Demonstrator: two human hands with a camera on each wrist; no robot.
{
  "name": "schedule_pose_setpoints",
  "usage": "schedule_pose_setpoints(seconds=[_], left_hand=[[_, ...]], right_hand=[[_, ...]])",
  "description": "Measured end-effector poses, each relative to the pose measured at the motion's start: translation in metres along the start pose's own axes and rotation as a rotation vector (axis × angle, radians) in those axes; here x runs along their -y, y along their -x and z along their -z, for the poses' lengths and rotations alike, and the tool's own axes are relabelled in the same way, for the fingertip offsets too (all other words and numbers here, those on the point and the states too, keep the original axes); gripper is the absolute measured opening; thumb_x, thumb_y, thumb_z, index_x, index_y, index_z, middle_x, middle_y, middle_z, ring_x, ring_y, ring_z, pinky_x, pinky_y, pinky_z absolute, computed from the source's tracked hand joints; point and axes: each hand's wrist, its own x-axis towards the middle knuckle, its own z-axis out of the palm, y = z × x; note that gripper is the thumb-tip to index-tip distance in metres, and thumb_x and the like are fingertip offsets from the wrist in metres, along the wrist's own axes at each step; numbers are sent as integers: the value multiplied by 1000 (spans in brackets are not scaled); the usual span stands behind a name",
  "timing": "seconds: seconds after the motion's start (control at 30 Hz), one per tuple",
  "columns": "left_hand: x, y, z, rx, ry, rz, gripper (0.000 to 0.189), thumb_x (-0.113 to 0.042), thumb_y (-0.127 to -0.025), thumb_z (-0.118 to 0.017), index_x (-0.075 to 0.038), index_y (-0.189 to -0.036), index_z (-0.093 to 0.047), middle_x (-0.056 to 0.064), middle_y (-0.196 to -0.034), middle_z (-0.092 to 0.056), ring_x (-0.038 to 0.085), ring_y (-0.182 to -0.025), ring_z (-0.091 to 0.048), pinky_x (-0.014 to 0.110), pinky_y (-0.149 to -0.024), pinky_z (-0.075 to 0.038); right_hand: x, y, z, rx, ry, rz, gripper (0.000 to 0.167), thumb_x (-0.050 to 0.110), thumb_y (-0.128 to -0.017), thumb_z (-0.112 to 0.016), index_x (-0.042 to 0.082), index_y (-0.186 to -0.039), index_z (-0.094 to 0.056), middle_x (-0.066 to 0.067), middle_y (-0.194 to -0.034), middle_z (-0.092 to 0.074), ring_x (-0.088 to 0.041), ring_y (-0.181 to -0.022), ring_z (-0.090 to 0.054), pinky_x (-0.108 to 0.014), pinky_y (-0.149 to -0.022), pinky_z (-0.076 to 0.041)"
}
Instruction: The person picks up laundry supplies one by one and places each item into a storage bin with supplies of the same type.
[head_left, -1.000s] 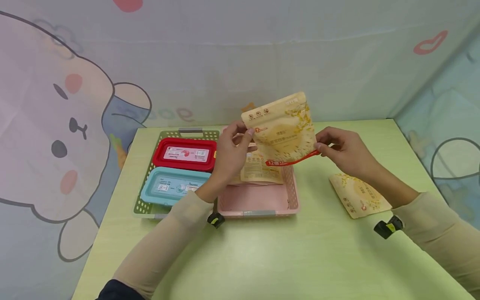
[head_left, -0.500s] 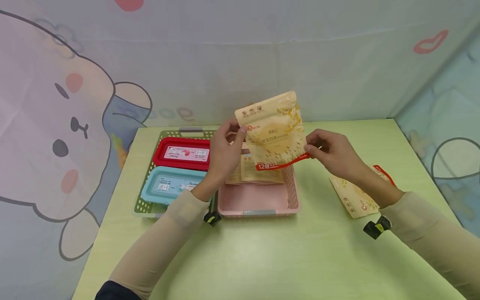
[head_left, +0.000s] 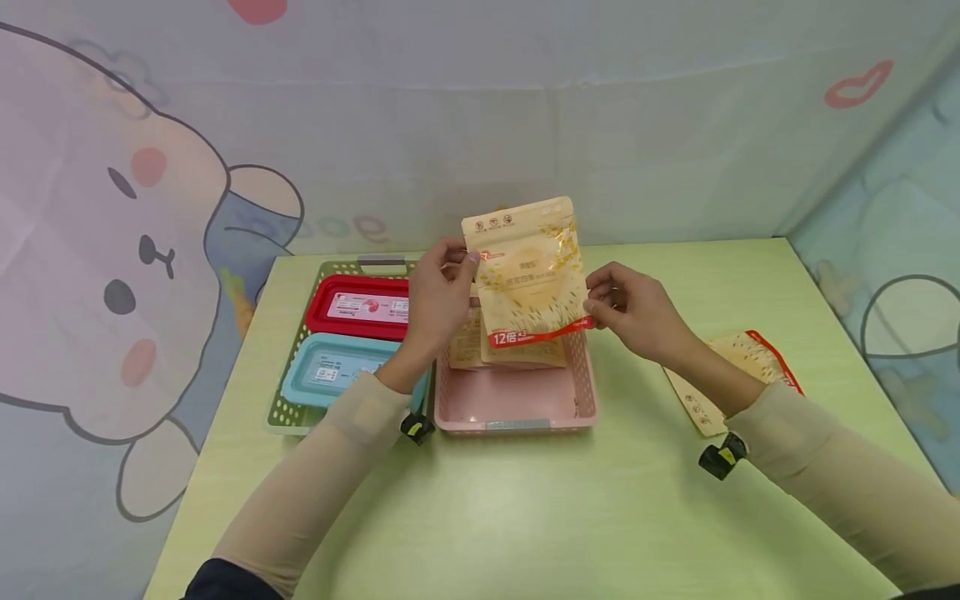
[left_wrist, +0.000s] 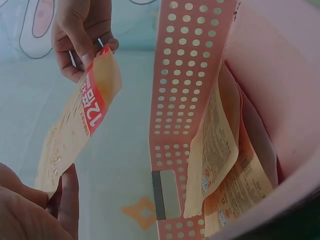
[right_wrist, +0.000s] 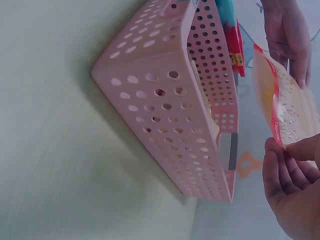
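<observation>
A cream pouch [head_left: 531, 283] with a red bottom strip is held up, slightly tilted, above the pink basket [head_left: 517, 426]. My left hand [head_left: 441, 296] pinches its left edge between thumb and fingers. At its lower right corner, my right hand [head_left: 633, 308] pinches the edge near the red strip. In the left wrist view the same pouch [left_wrist: 82, 115] spans both hands. Inside the pink basket stand similar pouches [left_wrist: 215, 145], leaning on its back wall. One more cream pouch [head_left: 742, 354] lies flat on the table, partly covered by my right forearm.
Left of the pink basket is a green basket [head_left: 277, 414]. It contains a red-lidded box [head_left: 318, 304] and a light blue box [head_left: 300, 375], partly covered by my left arm. A cartoon-printed cloth [head_left: 450, 125] hangs behind the green table [head_left: 510, 517].
The held pouch has moved left and slightly down over the pink basket, and is less tilted. Both hands have shifted left with it, gripping it throughout.
</observation>
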Motion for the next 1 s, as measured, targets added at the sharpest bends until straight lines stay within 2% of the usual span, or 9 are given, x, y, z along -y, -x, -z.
schedule_pose_setpoints(seconds=[0.1,0.3,0.5,0.67,0.77,1.0], left_hand=[[1,-1,3,0,4,14,28,-13,-108,-62,-5,-135,-62,11,-114,-68,23,-95,-70,49,-66,-64],[1,-2,6,-22,-22,24,39,-15,-108,-62,-10,-145,-53,10,-120,-67,23,-98,-71,39,-71,-62],[0,-6,7,-39,-117,54,46,-19,-106,-63,-7,-147,-48,14,-127,-61,27,-104,-69,43,-85,-57],[-3,-8,7,-9,-183,91,52,-23,-105,-63,-6,-150,-45,18,-133,-59,32,-113,-68,47,-92,-57],[-4,-9,8,15,-223,111,53,-26,-106,-62,-6,-151,-43,19,-138,-59,35,-119,-66,48,-98,-55],[-6,-12,12,101,-297,147,56,-30,-107,-61,-7,-154,-41,21,-147,-53,37,-124,-60,51,-102,-52]], right_hand=[[2,-2,-6,-16,-18,-25,21,5,-104,-67,-2,-123,-62,-14,-100,-67,-25,-79,-72,-27,-70,-59],[7,-7,-13,-21,-72,-94,24,4,-104,-67,-3,-126,-61,-16,-104,-63,-30,-79,-72,-30,-67,-62],[10,-11,-20,42,-126,-151,30,4,-105,-65,-4,-134,-60,-19,-113,-63,-35,-91,-72,-37,-73,-64],[12,-12,-26,82,-176,-184,37,9,-106,-65,-5,-139,-58,-20,-118,-63,-34,-97,-74,-43,-79,-64],[12,-14,-28,92,-195,-190,39,11,-106,-65,-5,-140,-56,-20,-119,-62,-38,-100,-74,-47,-82,-63],[12,-15,-32,130,-225,-215,44,7,-107,-58,-7,-147,-50,-21,-124,-60,-37,-106,-72,-35,-81,-63]])
